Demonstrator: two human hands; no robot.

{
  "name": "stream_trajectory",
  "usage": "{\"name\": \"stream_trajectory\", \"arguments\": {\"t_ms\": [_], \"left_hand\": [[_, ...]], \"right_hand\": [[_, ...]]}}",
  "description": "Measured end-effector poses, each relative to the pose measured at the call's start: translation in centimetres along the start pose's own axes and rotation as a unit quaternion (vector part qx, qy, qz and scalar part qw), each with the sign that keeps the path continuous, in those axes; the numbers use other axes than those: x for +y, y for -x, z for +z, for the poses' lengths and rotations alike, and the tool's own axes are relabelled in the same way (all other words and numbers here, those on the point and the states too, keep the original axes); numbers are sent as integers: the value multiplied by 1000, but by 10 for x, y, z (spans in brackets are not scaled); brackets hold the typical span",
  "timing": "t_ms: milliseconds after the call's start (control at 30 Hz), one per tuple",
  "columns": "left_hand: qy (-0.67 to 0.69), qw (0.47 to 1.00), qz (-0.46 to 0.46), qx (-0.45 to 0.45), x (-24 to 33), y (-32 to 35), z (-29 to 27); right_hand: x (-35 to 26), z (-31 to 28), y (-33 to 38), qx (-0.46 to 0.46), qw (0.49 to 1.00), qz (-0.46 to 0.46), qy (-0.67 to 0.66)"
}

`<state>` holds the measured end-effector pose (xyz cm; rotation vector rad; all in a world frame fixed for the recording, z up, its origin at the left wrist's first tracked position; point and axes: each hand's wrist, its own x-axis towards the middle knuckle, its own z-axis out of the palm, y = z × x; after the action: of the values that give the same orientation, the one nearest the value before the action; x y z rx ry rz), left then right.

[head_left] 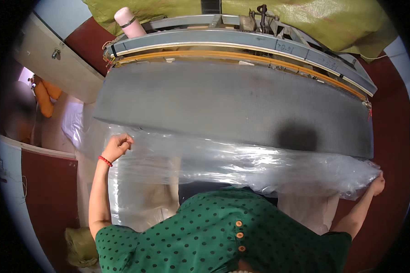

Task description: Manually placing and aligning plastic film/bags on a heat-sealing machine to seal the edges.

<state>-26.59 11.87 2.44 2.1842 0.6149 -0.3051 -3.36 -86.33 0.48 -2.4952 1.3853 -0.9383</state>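
Observation:
A wide clear plastic sheet (205, 157) stretches across in front of me, along the near edge of a long grey tabletop (191, 98). At its left end my left hand (118, 146) is closed, thumb and fingers curled together on the film; a red bead bracelet circles that wrist. My right hand (378, 184) grips the bunched right end of the sheet beside the table's near right corner. Between the hands the film is wrinkled and shiny, and part of it hangs down toward my lap.
Behind the tabletop runs a grey metal frame (196, 38) with an orange strip (205, 52). A pink bottle (130, 22) stands at its left end and a metal clamp (262, 18) sits farther right. Yellow-green wrapped bundles (323, 22) lie beyond. A door (59, 54) stands at the left.

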Motion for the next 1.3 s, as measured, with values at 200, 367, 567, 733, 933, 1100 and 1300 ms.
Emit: {"name": "stream_trajectory", "arguments": {"t_ms": [200,367,567,733,933,1100,1300], "left_hand": [[-242,915,222,-236,-9,44,154],[-479,872,-13,-94,-132,55,159],[-534,739,-116,393,-89,21,-168],[-382,469,169,778,152,4,-217],[-260,879,172,361,-2,-150,-124],[-261,907,-83,319,-34,-188,-97],[-234,911,19,339,-78,-240,-146]], "right_hand": [[23,13,-10,-6,1000,-26,15],[-1,24,-17,-6,1000,-8,-19],[-52,69,-28,-37,992,-102,-66],[-98,36,17,-74,995,-65,-18],[-88,92,-2,-171,963,-136,-159],[-108,87,2,-134,981,-129,56],[-122,85,15,-78,979,-124,141]]}}
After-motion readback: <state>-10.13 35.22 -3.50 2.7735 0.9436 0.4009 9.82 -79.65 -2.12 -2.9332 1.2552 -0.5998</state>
